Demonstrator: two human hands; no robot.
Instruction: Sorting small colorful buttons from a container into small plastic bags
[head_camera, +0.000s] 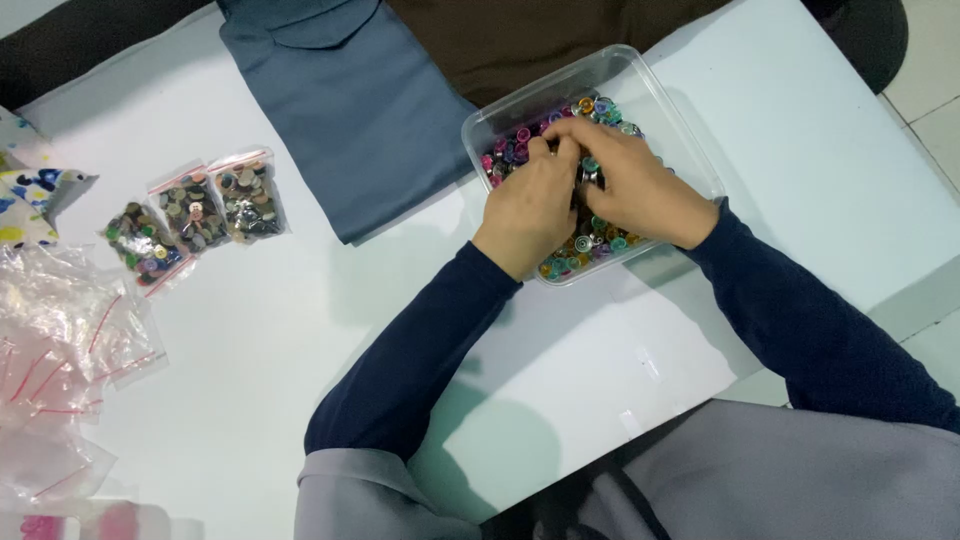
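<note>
Looks like you're mid-scoop: both your left hand and right hand dig in the clear tub of buttons; grip hidden, can't tell. Next, probably lift a pinch out cleanly.

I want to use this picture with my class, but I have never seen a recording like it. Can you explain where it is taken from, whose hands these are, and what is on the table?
There is no machine here. A camera worn on a person's head looks down at their own two hands. The left hand and right hand are both inside a clear plastic tub of colourful buttons, fingers together among them; what they pinch is hidden. The tub rests on a white table. To the left lie three small filled button bags and a pile of empty clear bags. Folded blue-grey cloth lies above.
</note>
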